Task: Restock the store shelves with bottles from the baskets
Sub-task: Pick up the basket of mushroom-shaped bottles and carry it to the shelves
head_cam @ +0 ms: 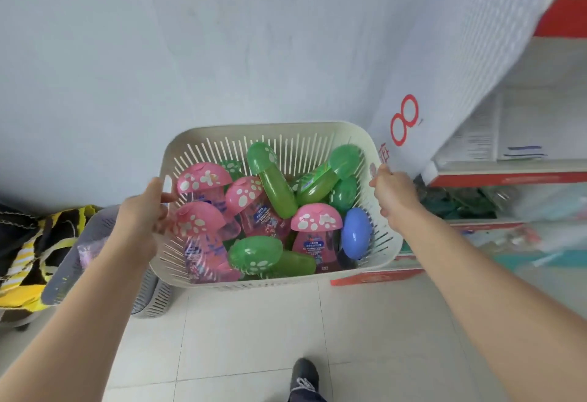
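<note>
Cream slotted plastic basket (374,147) held above pale tiled floor (247,338), beside red-edged shelves (508,176), glossy mushroom-capped bottles (254,198) in pink and green heaped inside, one blue, left hand (143,214) curled round left rim, right hand (392,187) clenched on right rim.
</note>
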Demonstrator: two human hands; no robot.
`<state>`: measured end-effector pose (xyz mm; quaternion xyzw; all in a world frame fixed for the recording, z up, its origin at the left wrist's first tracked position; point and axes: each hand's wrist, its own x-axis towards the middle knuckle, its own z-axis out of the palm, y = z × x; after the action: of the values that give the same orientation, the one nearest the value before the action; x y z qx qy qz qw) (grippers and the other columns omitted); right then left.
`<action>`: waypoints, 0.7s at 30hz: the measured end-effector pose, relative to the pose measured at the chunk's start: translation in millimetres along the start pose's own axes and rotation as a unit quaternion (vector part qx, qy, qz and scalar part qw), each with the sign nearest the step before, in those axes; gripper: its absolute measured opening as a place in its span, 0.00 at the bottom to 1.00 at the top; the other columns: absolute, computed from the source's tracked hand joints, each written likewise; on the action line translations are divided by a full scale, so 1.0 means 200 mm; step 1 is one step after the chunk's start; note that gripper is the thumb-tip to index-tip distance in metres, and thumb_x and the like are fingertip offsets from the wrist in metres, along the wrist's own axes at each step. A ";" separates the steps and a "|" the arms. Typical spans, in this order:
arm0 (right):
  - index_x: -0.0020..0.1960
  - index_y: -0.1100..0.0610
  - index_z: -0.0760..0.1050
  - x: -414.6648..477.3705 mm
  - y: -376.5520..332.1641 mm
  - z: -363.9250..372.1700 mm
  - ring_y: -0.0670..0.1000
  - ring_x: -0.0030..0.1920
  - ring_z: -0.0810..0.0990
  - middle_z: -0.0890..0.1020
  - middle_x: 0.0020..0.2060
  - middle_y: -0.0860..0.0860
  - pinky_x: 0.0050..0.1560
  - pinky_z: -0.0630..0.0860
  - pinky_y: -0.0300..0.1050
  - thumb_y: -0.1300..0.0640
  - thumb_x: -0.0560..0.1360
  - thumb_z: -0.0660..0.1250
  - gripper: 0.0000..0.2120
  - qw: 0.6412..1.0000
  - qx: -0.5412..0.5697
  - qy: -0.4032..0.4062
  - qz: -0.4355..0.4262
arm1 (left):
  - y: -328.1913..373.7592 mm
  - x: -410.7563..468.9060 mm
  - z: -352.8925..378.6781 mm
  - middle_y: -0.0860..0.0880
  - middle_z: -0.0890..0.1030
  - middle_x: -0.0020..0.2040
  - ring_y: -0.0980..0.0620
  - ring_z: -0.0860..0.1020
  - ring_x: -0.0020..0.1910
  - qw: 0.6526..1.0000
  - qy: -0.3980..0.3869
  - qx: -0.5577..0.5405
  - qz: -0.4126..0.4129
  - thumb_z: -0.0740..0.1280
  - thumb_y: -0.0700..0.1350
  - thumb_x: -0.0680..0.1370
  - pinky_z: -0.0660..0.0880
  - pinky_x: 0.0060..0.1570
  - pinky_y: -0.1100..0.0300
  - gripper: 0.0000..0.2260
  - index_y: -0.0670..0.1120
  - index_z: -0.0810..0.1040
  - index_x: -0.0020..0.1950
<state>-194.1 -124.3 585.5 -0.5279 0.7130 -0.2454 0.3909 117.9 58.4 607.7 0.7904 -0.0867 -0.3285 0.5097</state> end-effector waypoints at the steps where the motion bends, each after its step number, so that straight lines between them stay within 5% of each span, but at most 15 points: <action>1: 0.61 0.64 0.73 -0.05 0.05 -0.06 0.49 0.32 0.66 0.72 0.46 0.56 0.30 0.61 0.41 0.47 0.79 0.49 0.25 1.000 0.007 0.012 0.011 | 0.01 -0.04 0.02 0.48 0.63 0.31 0.50 0.62 0.26 1.000 -0.012 0.009 0.002 0.58 0.53 0.79 0.62 0.27 0.63 0.15 0.44 0.73 0.39; 7: 0.60 0.65 0.73 -0.28 0.34 -0.40 0.49 0.30 0.64 0.66 0.32 0.49 0.29 0.60 0.42 0.47 0.80 0.47 0.26 0.995 0.024 0.072 0.067 | 0.00 -0.32 0.18 0.49 0.59 0.29 0.55 0.58 0.20 0.995 -0.103 -0.012 0.008 0.58 0.54 0.80 0.64 0.20 0.72 0.17 0.44 0.71 0.38; 12: 0.61 0.62 0.72 -0.42 0.59 -0.70 0.49 0.29 0.64 0.69 0.34 0.50 0.27 0.59 0.42 0.48 0.80 0.48 0.23 0.988 0.043 0.112 0.096 | -0.06 -0.54 0.37 0.48 0.61 0.29 0.53 0.60 0.22 0.987 -0.160 0.022 0.015 0.59 0.55 0.79 0.63 0.27 0.63 0.17 0.43 0.73 0.38; 15: 0.61 0.63 0.73 -0.48 0.77 -0.90 0.51 0.29 0.66 0.76 0.43 0.57 0.28 0.60 0.42 0.48 0.81 0.48 0.24 0.984 0.054 0.136 0.105 | -0.10 -0.69 0.54 0.48 0.63 0.29 0.50 0.61 0.25 0.981 -0.185 0.049 0.022 0.60 0.56 0.79 0.62 0.28 0.62 0.18 0.43 0.74 0.39; 18: 0.60 0.65 0.74 -0.48 0.97 -1.12 0.51 0.29 0.65 0.72 0.37 0.54 0.28 0.60 0.41 0.48 0.80 0.49 0.25 0.976 0.066 0.165 0.129 | -0.14 -0.87 0.74 0.47 0.63 0.29 0.50 0.62 0.25 0.973 -0.218 0.070 0.036 0.60 0.55 0.79 0.61 0.27 0.61 0.18 0.43 0.74 0.39; 21: 0.60 0.65 0.74 -0.45 1.20 -1.34 0.50 0.29 0.65 0.71 0.41 0.56 0.28 0.59 0.41 0.47 0.79 0.49 0.25 0.970 0.073 0.178 0.151 | -0.20 -1.08 0.97 0.47 0.64 0.29 0.50 0.63 0.26 0.968 -0.233 0.081 0.039 0.59 0.54 0.80 0.61 0.27 0.60 0.18 0.42 0.74 0.39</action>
<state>-535.8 21.0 583.9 -0.3320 0.8227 -0.3246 0.3278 -173.2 33.5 615.0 0.7268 -0.2602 -0.4753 0.4221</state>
